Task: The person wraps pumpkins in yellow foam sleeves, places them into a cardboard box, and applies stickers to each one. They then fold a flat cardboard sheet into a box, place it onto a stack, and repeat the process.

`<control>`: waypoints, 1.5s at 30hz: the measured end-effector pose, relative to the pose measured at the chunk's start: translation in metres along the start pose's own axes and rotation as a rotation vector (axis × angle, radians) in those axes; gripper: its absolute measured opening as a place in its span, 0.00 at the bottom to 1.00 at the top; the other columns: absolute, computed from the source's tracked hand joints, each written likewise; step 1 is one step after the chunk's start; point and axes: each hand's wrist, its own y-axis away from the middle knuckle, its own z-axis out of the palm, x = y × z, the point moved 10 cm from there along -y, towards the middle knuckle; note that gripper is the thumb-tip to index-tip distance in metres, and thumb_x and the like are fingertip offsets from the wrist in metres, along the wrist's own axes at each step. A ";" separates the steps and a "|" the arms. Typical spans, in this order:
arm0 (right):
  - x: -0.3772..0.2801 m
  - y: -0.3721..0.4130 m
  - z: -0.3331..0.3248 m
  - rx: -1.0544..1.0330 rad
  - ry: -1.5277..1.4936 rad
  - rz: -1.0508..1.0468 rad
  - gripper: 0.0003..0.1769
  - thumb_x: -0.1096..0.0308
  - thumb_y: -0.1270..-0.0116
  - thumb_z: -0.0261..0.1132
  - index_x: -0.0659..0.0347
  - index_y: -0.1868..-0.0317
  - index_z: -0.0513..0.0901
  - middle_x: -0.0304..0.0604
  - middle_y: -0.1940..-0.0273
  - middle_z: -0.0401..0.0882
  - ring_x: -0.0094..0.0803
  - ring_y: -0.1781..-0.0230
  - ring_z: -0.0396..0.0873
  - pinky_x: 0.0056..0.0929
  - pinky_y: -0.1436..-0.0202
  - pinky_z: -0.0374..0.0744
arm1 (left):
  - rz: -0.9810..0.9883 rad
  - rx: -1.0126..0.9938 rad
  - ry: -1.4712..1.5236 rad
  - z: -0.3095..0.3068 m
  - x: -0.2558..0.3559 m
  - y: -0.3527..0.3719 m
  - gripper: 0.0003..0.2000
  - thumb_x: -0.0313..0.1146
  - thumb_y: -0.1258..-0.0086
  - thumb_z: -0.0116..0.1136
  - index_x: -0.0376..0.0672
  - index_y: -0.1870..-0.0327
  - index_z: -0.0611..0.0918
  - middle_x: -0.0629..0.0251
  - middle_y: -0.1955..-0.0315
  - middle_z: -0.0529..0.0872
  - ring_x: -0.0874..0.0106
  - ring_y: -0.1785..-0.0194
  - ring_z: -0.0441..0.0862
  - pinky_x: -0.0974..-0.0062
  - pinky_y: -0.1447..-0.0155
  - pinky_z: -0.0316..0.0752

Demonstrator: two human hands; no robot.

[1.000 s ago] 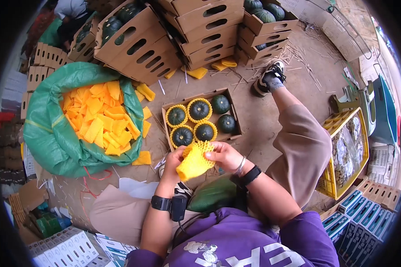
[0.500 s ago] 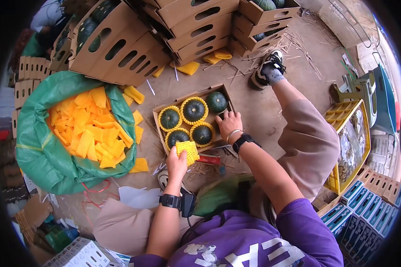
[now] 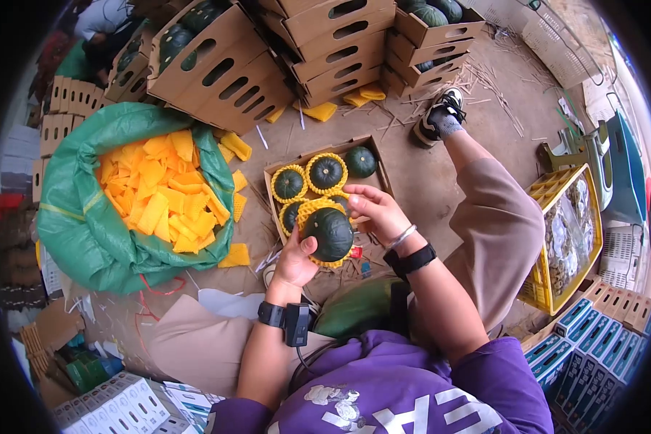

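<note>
My left hand (image 3: 296, 259) holds a dark green pumpkin (image 3: 330, 236) up over the near edge of a shallow cardboard box (image 3: 387, 173), its thumb on the skin. A yellow foam net (image 3: 311, 207) wraps round the pumpkin's far and left sides. Close by at the upper right, my right hand (image 3: 380, 215) has its index finger and thumb apart beside the net. Inside the box are netted pumpkins, one at the left (image 3: 289, 184) and one at the middle (image 3: 326, 172), plus a bare pumpkin (image 3: 361, 162) in the far right corner. Others are partly hidden behind the held one.
On the left stands a green sack (image 3: 72, 239) full of folded yellow foam nets (image 3: 163, 192). Stacked cardboard boxes (image 3: 228, 79) of pumpkins rise beyond the box. A yellow crate (image 3: 532, 293) with plastic bags is at the right. Another person (image 3: 101, 22) is at the far left.
The left hand's folded foam net is now opened round a pumpkin. My right hand has come up from the box's right side towards the net. The view has shifted slightly.
</note>
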 end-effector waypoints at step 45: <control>0.020 -0.073 -0.065 0.412 1.374 -0.291 0.19 0.69 0.42 0.63 0.60 0.49 0.79 0.54 0.49 0.75 0.52 0.45 0.70 0.43 0.41 0.70 | 0.196 0.874 -1.562 -0.207 0.108 -0.100 0.20 0.20 0.48 0.56 0.38 0.51 0.76 0.53 0.56 0.81 0.59 0.57 0.80 0.65 0.52 0.76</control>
